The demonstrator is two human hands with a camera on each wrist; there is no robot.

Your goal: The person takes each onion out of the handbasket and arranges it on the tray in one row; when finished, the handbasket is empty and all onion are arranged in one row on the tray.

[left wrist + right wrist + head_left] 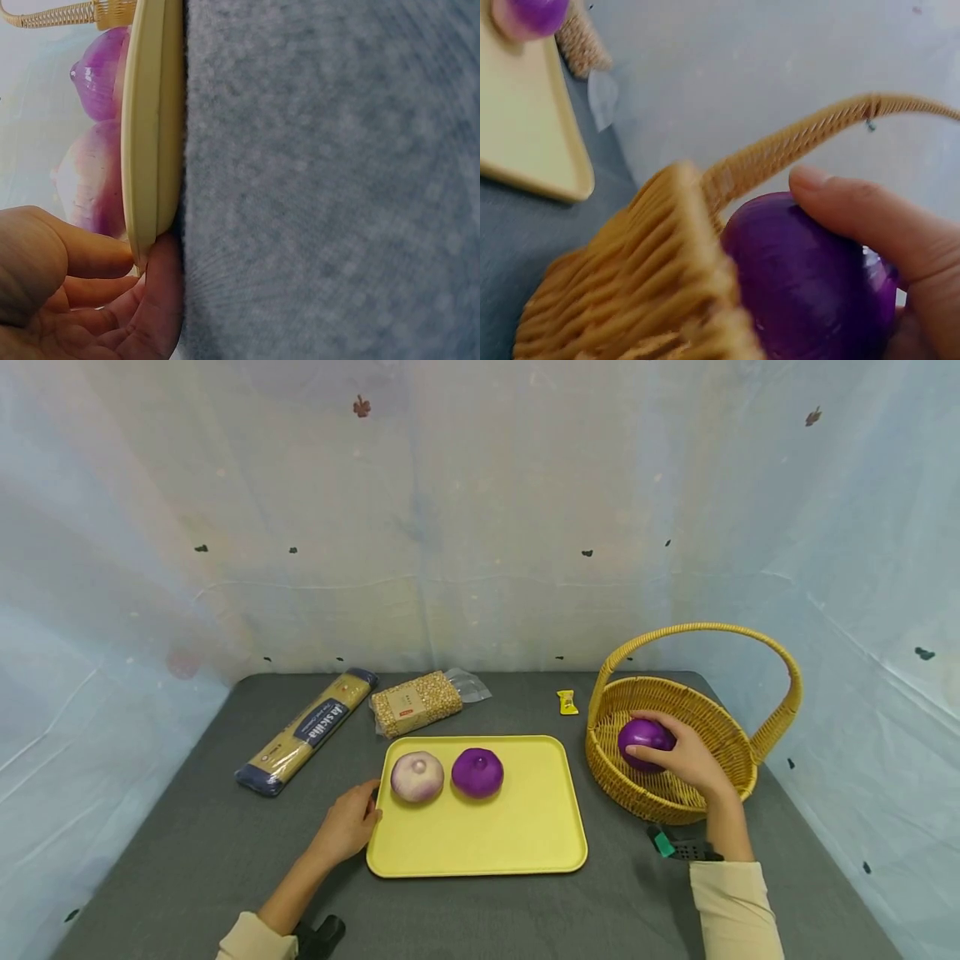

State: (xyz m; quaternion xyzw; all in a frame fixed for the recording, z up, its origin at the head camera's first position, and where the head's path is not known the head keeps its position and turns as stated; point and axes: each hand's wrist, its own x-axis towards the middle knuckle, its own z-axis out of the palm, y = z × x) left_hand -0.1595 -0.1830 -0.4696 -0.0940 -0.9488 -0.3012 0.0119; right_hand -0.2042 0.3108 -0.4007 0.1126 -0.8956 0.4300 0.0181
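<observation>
My right hand [693, 762] grips a dark purple onion [645, 744] over the open top of a wicker basket [611, 781]; the right wrist view shows the thumb along the side of this onion [802, 285]. With my left hand [347, 822] I pinch the left rim of a yellow tray [480, 852], thumb and fingers on either side of the edge in the left wrist view. On the tray lie a pale purple-white onion [417, 777] and, just right of it, a purple onion [477, 772].
Behind the tray lie a pack of spaghetti [307, 731] and a clear bag of beige grains or beans [420, 702]. A small yellow wrapped candy [567, 702] sits left of the basket. The basket's tall handle [701, 627] arches above its bowl.
</observation>
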